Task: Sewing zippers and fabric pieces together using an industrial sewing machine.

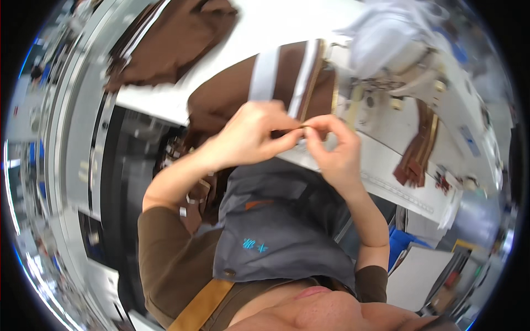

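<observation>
My left hand [258, 132] and my right hand [333, 148] meet at the lower end of a gold-toothed zipper [313, 77] on a brown fabric piece [221, 96] with white stripes. Both hands are closed, thumb and finger pinched on the zipper's end, which is mostly hidden by my fingertips. The fabric lies on a white table [276, 16] and drapes toward the front edge at left. Just right of the zipper stands a white sewing machine [450, 113], with loose brown zipper strips [414, 154] lying beside it.
Another brown fabric piece [171, 38] lies at the back left. A pale cloth [381, 38] rests on the machine. My grey apron [276, 226] is below my hands. Long metal rails [74, 138] run along the left. Blue plastic [400, 245] shows low on the right.
</observation>
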Demonstrator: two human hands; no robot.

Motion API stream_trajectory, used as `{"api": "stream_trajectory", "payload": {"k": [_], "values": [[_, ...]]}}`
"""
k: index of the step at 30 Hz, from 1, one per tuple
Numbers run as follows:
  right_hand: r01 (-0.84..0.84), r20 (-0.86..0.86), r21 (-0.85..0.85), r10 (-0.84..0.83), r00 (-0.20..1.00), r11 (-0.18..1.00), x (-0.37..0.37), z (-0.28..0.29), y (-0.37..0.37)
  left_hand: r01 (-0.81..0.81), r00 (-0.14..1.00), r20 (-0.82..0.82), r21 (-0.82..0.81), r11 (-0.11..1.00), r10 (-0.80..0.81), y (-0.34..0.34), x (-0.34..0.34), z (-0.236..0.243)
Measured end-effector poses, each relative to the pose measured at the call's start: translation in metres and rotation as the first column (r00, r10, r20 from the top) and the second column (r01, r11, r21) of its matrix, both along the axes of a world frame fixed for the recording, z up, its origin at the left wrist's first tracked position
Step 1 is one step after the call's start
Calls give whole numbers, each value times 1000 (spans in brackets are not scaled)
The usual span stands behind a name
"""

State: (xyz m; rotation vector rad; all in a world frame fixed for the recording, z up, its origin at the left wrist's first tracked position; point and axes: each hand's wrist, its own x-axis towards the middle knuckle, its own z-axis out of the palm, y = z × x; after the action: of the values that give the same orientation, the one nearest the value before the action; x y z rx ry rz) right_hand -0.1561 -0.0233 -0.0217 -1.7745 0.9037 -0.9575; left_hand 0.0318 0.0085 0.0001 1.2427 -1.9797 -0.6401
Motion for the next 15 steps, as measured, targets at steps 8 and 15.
{"api": "stream_trajectory", "payload": {"k": [8, 15], "values": [[-316, 11, -263, 331, 944, 911, 10, -14, 48, -530, 748, 359, -180, 828, 557, 6, 79, -67], [42, -40, -330, -58, 997, 943, -46, -18, 47, -865, 238, 387, -333, 376, 891, 182, 112, -146]]}}
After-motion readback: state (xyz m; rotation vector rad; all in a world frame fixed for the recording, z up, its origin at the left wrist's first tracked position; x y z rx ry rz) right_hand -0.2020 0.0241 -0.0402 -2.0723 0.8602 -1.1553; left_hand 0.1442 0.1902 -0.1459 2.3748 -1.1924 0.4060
